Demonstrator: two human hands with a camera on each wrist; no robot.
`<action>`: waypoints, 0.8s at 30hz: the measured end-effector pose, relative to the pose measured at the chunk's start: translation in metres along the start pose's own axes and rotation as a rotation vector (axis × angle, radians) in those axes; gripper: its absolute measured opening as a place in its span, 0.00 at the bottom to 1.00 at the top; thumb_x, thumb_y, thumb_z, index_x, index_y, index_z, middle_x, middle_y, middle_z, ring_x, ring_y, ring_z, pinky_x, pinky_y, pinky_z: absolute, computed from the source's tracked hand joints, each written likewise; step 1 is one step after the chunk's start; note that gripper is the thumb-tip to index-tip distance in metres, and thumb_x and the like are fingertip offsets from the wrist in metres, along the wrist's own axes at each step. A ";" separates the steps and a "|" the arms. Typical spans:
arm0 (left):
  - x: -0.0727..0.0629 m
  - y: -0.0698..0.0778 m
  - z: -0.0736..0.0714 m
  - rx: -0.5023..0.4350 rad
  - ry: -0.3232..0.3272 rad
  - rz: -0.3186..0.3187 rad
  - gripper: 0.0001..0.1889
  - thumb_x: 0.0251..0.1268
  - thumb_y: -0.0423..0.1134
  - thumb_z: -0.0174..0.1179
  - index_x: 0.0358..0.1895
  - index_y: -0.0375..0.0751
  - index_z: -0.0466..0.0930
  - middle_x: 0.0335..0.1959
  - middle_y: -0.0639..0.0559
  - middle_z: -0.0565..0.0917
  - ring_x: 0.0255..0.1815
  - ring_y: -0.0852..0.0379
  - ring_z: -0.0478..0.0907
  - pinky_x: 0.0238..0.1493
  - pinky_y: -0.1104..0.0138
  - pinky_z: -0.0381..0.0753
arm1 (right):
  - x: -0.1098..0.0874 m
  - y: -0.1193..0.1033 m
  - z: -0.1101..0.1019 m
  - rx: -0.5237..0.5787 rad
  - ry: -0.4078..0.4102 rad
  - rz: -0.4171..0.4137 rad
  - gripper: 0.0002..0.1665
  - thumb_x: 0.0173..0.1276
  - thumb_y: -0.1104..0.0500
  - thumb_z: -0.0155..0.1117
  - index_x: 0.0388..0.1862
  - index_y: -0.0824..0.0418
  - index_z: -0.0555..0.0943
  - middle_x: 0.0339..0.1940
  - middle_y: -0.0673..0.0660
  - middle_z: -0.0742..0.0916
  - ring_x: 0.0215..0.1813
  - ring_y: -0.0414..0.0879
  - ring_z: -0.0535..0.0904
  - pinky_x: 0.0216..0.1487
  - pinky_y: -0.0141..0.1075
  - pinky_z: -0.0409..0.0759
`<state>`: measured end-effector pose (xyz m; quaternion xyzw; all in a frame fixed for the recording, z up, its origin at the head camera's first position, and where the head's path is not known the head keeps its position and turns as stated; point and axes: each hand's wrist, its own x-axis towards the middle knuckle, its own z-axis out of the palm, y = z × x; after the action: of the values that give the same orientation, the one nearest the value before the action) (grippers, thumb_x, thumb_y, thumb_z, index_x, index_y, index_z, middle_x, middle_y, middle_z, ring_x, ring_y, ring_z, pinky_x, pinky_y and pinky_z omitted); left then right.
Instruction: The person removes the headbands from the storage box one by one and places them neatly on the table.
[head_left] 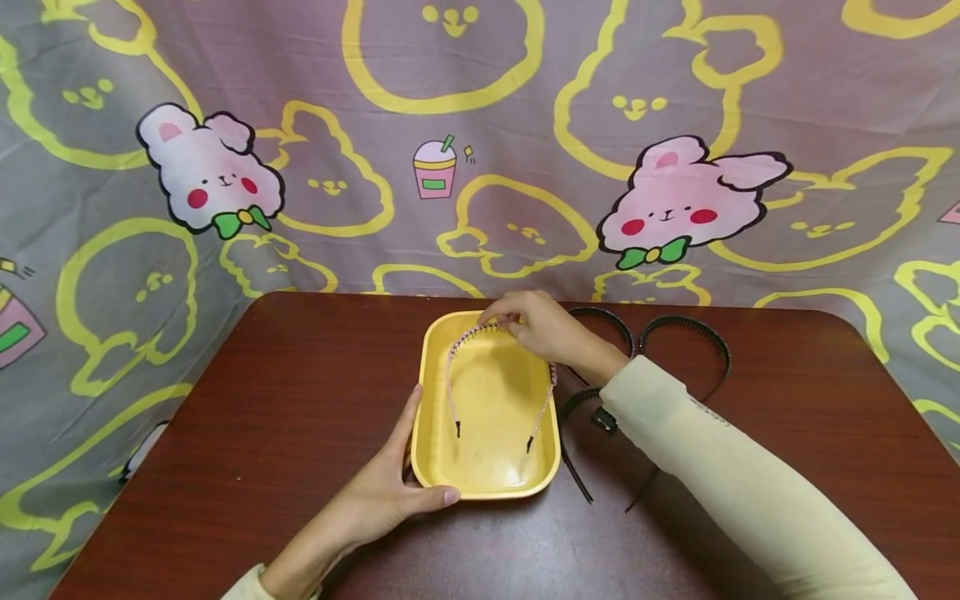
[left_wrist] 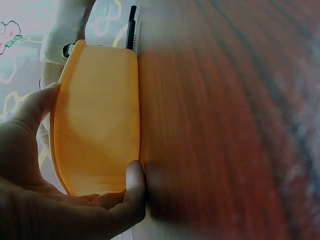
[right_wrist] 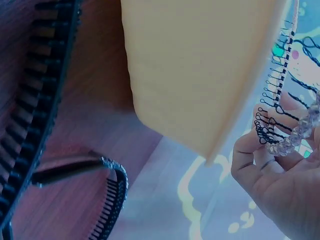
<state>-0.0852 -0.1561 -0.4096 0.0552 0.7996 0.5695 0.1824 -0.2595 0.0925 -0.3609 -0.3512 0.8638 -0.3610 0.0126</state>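
My left hand [head_left: 382,496] grips the near left corner of a yellow plastic tray [head_left: 491,400]. Its thumb lies on the tray's rim and the fingers spread along the outer side, as the left wrist view also shows. At the far end, my right hand [head_left: 543,325] pinches the top of a pink beaded headband [head_left: 470,336] with dark wire teeth. Clear beads [right_wrist: 300,130] show beside the fingers in the right wrist view. The headband's two dark-tipped ends point toward me over the tray's inside.
Right of the tray lie black toothed headbands: one at the far right [head_left: 726,346], one beside it [head_left: 611,317] partly behind my right arm, and one nearer [head_left: 567,454], partly covered by the sleeve. A patterned cloth [head_left: 315,67] hangs behind the brown table [head_left: 300,400].
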 end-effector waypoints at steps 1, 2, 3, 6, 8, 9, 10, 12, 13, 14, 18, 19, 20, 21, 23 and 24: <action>0.000 0.000 0.000 0.001 0.001 0.001 0.71 0.54 0.42 0.81 0.86 0.66 0.28 0.88 0.46 0.49 0.80 0.49 0.62 0.68 0.84 0.56 | -0.001 0.000 -0.002 0.006 0.004 0.008 0.23 0.69 0.78 0.54 0.49 0.61 0.91 0.39 0.59 0.90 0.40 0.48 0.78 0.43 0.37 0.76; 0.000 0.000 0.000 0.003 0.002 0.000 0.71 0.53 0.42 0.81 0.86 0.66 0.28 0.88 0.46 0.50 0.79 0.50 0.63 0.68 0.84 0.56 | -0.002 0.000 -0.004 0.008 0.007 0.014 0.23 0.70 0.78 0.54 0.49 0.61 0.91 0.40 0.58 0.90 0.40 0.48 0.78 0.43 0.37 0.76; 0.000 0.000 0.000 0.003 0.001 0.001 0.71 0.54 0.42 0.81 0.86 0.66 0.28 0.88 0.46 0.50 0.79 0.50 0.64 0.68 0.84 0.57 | -0.004 -0.001 -0.007 0.013 0.009 0.024 0.24 0.70 0.78 0.53 0.49 0.61 0.91 0.40 0.58 0.90 0.39 0.48 0.78 0.42 0.37 0.76; 0.000 0.000 0.000 0.007 0.006 -0.003 0.71 0.53 0.42 0.81 0.86 0.65 0.28 0.87 0.46 0.50 0.77 0.50 0.67 0.67 0.84 0.58 | -0.009 -0.001 -0.014 0.016 0.015 0.060 0.22 0.72 0.76 0.54 0.50 0.59 0.91 0.37 0.55 0.88 0.38 0.48 0.75 0.40 0.37 0.73; 0.000 0.000 0.000 0.004 0.006 -0.004 0.71 0.54 0.42 0.81 0.86 0.65 0.28 0.87 0.46 0.51 0.75 0.50 0.69 0.67 0.84 0.59 | -0.013 -0.001 -0.019 0.021 0.018 0.079 0.22 0.73 0.75 0.54 0.50 0.59 0.91 0.37 0.55 0.88 0.38 0.48 0.74 0.40 0.37 0.73; 0.000 0.000 0.000 0.003 0.006 -0.004 0.71 0.54 0.42 0.81 0.86 0.65 0.28 0.87 0.46 0.50 0.75 0.50 0.69 0.67 0.84 0.59 | -0.015 -0.001 -0.021 0.026 0.019 0.087 0.21 0.73 0.75 0.55 0.50 0.59 0.91 0.37 0.55 0.87 0.38 0.48 0.74 0.40 0.37 0.73; 0.000 0.000 0.000 0.002 0.007 -0.006 0.71 0.54 0.42 0.81 0.86 0.65 0.28 0.88 0.46 0.50 0.75 0.50 0.70 0.67 0.84 0.59 | -0.017 -0.001 -0.022 0.029 0.020 0.092 0.21 0.74 0.75 0.55 0.50 0.59 0.91 0.38 0.55 0.88 0.39 0.48 0.74 0.40 0.37 0.73; 0.000 0.000 0.000 0.005 0.008 -0.010 0.71 0.53 0.42 0.81 0.86 0.65 0.28 0.88 0.47 0.49 0.74 0.50 0.70 0.67 0.84 0.59 | -0.021 0.001 -0.025 0.031 0.026 0.100 0.20 0.73 0.75 0.55 0.49 0.60 0.91 0.39 0.57 0.87 0.40 0.48 0.74 0.41 0.37 0.74; 0.000 0.000 0.000 0.010 0.011 -0.013 0.71 0.53 0.42 0.81 0.86 0.65 0.29 0.88 0.47 0.49 0.75 0.51 0.69 0.66 0.84 0.59 | -0.023 0.002 -0.026 0.033 0.029 0.103 0.20 0.73 0.75 0.56 0.49 0.60 0.91 0.40 0.58 0.88 0.41 0.48 0.75 0.41 0.37 0.74; 0.000 0.001 0.000 0.013 0.013 -0.017 0.71 0.53 0.42 0.82 0.86 0.65 0.29 0.88 0.47 0.50 0.75 0.51 0.69 0.66 0.84 0.59 | -0.024 0.003 -0.027 0.029 0.035 0.107 0.19 0.73 0.75 0.57 0.49 0.60 0.91 0.40 0.59 0.88 0.41 0.48 0.75 0.42 0.37 0.74; -0.001 0.001 -0.001 0.022 0.019 -0.029 0.71 0.53 0.43 0.82 0.86 0.66 0.29 0.88 0.47 0.49 0.74 0.52 0.69 0.66 0.84 0.59 | -0.032 0.006 -0.032 0.011 0.053 0.103 0.16 0.74 0.72 0.61 0.49 0.59 0.91 0.39 0.60 0.89 0.41 0.48 0.75 0.41 0.37 0.75; -0.001 0.001 -0.001 0.021 0.018 -0.028 0.71 0.53 0.43 0.82 0.86 0.66 0.29 0.88 0.47 0.49 0.74 0.52 0.69 0.66 0.84 0.59 | -0.034 0.007 -0.034 0.009 0.057 0.098 0.16 0.74 0.72 0.62 0.49 0.59 0.91 0.38 0.59 0.88 0.40 0.48 0.75 0.41 0.36 0.74; -0.001 0.001 -0.001 0.019 0.016 -0.028 0.71 0.53 0.43 0.82 0.86 0.66 0.29 0.88 0.47 0.48 0.74 0.52 0.70 0.66 0.84 0.59 | -0.037 0.008 -0.036 0.002 0.063 0.097 0.15 0.74 0.72 0.62 0.48 0.58 0.92 0.36 0.57 0.87 0.39 0.47 0.74 0.40 0.36 0.74; -0.001 0.001 -0.001 0.019 0.015 -0.027 0.71 0.53 0.43 0.82 0.86 0.66 0.29 0.88 0.48 0.47 0.74 0.52 0.69 0.66 0.84 0.59 | -0.040 0.009 -0.038 -0.001 0.067 0.094 0.15 0.74 0.72 0.63 0.48 0.58 0.92 0.34 0.56 0.86 0.38 0.47 0.73 0.39 0.35 0.73; 0.000 0.001 -0.001 0.021 0.015 -0.026 0.71 0.53 0.43 0.82 0.86 0.66 0.29 0.88 0.49 0.46 0.75 0.52 0.68 0.66 0.84 0.59 | -0.046 0.010 -0.042 -0.003 0.078 0.092 0.15 0.73 0.72 0.63 0.47 0.57 0.92 0.31 0.53 0.83 0.37 0.47 0.72 0.39 0.35 0.72; 0.000 0.002 -0.001 0.023 0.015 -0.026 0.71 0.53 0.43 0.82 0.86 0.67 0.29 0.88 0.49 0.46 0.75 0.52 0.68 0.66 0.84 0.59 | -0.049 0.011 -0.044 -0.009 0.083 0.092 0.15 0.73 0.72 0.64 0.47 0.57 0.92 0.30 0.52 0.82 0.37 0.46 0.71 0.39 0.34 0.71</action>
<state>-0.0852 -0.1565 -0.4079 0.0425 0.8081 0.5584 0.1829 -0.2408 0.1553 -0.3464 -0.2960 0.8804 -0.3704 -0.0082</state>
